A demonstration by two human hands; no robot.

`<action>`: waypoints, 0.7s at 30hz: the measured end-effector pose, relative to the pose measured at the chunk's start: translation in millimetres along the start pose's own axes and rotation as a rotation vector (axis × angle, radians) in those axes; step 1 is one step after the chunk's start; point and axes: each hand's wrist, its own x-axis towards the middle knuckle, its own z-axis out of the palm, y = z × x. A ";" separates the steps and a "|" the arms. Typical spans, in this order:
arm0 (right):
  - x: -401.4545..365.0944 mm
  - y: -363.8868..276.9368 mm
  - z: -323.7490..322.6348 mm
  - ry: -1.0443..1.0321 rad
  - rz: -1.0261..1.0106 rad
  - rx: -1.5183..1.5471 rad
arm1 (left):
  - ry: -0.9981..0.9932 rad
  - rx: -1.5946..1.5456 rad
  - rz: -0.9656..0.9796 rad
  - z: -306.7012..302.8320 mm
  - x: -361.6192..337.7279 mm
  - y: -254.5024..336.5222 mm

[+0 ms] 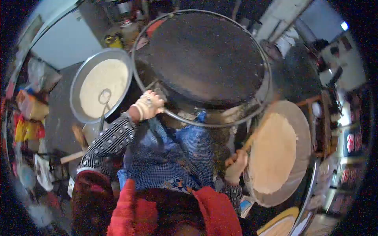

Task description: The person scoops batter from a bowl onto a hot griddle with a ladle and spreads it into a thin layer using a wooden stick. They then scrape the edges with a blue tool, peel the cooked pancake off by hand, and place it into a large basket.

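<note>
A large round black griddle (204, 59) lies ahead of me, circled by a metal ring (136, 74). My left hand (149, 105), in a pale glove or wrap, is at the ring's near left side with its fingers curled. What it grips is hard to make out. My right hand (236, 162) is closed on a long thin wooden stick (256, 135), slanting up to the right and blurred at its far end. The stick passes over the left edge of a thin round flatbread (275, 153), which lies on a round grey pad (303, 157).
On the left stands a metal basin (75, 94) of pale batter (104, 80), with a ladle (105, 96) in it. A wooden handle (73, 157) lies below the basin. Plastic bags (29, 128) sit at far left. Another round flat item (279, 226) shows at lower right.
</note>
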 end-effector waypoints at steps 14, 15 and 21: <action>-49.0 33.8 113.2 -0.416 -0.143 -0.142 | 0.345 -0.372 -0.174 -79.4 -84.3 37.6; -52.5 39.6 116.6 -0.416 -0.135 -0.142 | 0.322 -0.239 -0.391 -66.7 -116.4 2.2; -93.2 67.2 201.9 -0.855 0.407 -0.140 | 0.283 -1.898 -1.387 100.7 -270.5 -86.8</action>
